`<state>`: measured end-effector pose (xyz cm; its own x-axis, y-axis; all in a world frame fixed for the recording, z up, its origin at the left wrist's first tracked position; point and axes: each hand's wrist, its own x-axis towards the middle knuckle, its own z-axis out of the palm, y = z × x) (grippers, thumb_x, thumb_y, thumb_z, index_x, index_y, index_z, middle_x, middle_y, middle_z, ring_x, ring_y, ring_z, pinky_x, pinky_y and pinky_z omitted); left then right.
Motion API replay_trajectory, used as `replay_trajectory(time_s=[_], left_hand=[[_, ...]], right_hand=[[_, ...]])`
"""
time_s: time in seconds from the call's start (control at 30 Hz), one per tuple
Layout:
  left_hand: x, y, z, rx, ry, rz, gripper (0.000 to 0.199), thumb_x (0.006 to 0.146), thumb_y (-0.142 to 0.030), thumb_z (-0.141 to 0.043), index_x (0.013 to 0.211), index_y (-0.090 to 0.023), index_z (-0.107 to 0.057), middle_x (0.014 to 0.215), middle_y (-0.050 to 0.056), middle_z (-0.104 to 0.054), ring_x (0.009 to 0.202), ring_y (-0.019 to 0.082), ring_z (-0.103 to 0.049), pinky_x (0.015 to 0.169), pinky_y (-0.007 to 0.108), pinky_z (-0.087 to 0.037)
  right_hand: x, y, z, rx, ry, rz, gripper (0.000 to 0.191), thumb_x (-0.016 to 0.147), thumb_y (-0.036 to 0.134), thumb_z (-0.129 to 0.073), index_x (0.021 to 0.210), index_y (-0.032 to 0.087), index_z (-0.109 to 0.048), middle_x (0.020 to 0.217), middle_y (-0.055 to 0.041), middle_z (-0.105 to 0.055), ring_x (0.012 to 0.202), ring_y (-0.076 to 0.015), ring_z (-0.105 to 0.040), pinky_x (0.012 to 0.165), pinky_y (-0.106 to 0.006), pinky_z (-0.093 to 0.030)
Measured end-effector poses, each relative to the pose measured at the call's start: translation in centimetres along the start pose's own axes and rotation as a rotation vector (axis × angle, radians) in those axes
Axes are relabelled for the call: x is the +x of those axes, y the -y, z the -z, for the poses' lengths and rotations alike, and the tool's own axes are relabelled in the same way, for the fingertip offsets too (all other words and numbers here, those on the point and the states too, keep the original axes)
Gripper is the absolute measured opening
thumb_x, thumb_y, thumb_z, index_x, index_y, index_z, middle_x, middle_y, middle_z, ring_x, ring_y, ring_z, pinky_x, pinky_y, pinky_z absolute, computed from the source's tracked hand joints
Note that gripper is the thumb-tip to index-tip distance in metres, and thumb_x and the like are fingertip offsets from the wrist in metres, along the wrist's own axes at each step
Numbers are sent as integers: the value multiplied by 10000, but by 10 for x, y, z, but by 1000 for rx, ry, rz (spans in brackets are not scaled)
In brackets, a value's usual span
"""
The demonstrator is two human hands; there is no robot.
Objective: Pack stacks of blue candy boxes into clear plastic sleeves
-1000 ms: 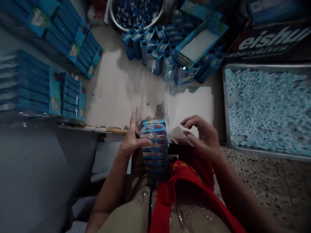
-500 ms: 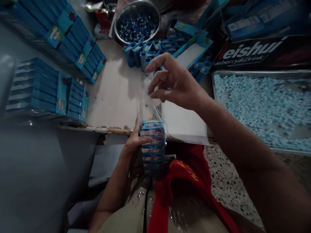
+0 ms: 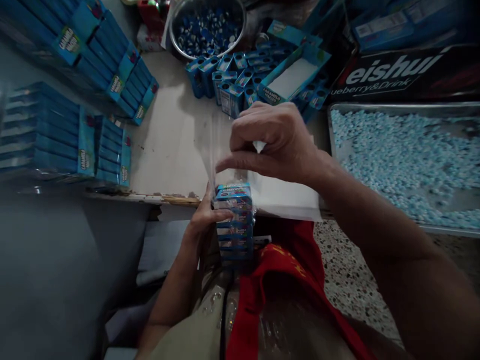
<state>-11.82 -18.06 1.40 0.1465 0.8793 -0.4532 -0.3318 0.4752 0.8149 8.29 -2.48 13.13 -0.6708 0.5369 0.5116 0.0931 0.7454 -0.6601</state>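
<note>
While the left hand (image 3: 204,218) clasps a stack of blue printed cardboard boxes (image 3: 235,232) just below the frame's centre, the right hand (image 3: 275,137) is poised above.
The left fingers hold the stack's left side, thumb on its front, by the pale flat worktop's (image 3: 168,140) edge; the right fingers curl beside clear plastic film (image 3: 218,132), whether pinching it one cannot tell.

metal bowl (image 3: 240,24) of blue pieces (image 3: 204,32), tray (image 3: 459,202) of pale-blue bits (image 3: 390,150), possibly sweets, black box (image 3: 397,75)
</note>
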Motion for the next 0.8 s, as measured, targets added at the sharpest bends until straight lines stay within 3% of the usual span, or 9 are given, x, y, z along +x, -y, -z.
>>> replay_trajectory(time_s=[0.07,0.17,0.3,0.37,0.43,0.5,0.63,0.7,0.8], left_hand=[[2,1,3,32,14,-23,1178,568,-305,-989,1596,-264,-413,1159,67,-712,956,245,-725,802,305,-599],[6,2,6,57,34,-34,1397,539,-326,-1018,1684,-351,-220,1227,42,-654,967,213,-701,813,280,-586],[6,-2,8,121,47,-11,1477,538,-392,-1033,1709,-354,-134,1266,59,-643,1063,245,-696,865,285,-586],[3,-4,9,162,14,-8,1533,491,-416,-1055,1710,-369,-126,1433,106,-599,1223,316,-665,899,303,-596],[-1,-7,9,191,-40,-22,1667,402,-434,-1083,1714,-385,-56,1604,148,-485,1375,381,-585,932,329,-609],[-5,-10,9,196,-77,-35,1762,349,-504,-1084,1715,-372,22,1666,177,-423,1456,412,-517,987,366,-608],[-11,-10,8,156,-83,-27,1646,400,-679,-1017,1723,-329,-103,1658,184,-446,1470,418,-505,1085,416,-574],[-12,-7,7,146,-101,-31,1544,434,-674,-1014,1707,-300,-225,1618,173,-496,1433,409,-546,1068,407,-585],[-15,0,4,149,-128,-20,1428,475,-671,-1000,1671,-256,-339,1527,162,-578,1358,394,-612,1020,391,-603]], right_hand=[[6,-19,-6,53,-17,-78,729,925,869,-479,589,233,-360,625,49,-337,601,-101,-317,648,-296,-349],[16,-58,-11,67,-198,-273,791,840,905,-571,588,263,-182,639,56,-189,604,-102,-218,597,-292,-310],[19,-84,-9,25,-447,-299,651,928,877,-457,735,256,-422,761,29,-433,722,-118,-472,740,-268,-468],[5,-82,-7,41,-693,-306,575,988,824,-402,923,262,-504,923,-3,-557,885,-136,-583,856,-271,-511],[-25,-76,-11,125,-848,-408,487,1024,744,-435,1017,263,-506,1010,-33,-603,964,-152,-626,898,-290,-533],[-67,-68,-26,260,-786,-557,481,1015,727,-462,1089,253,-508,1079,-67,-631,1019,-183,-657,928,-342,-558],[-147,-46,-87,686,-388,-789,1052,730,967,-592,1500,281,-388,1398,-162,-632,1309,-308,-646,1076,-502,-567],[-167,-31,-116,848,-290,-864,1293,607,925,-750,1629,301,-261,1495,-168,-600,1368,-341,-620,1148,-541,-530],[-171,-12,-140,937,-296,-960,1346,596,793,-874,1675,297,-238,1510,-162,-610,1387,-351,-614,1192,-548,-496]])
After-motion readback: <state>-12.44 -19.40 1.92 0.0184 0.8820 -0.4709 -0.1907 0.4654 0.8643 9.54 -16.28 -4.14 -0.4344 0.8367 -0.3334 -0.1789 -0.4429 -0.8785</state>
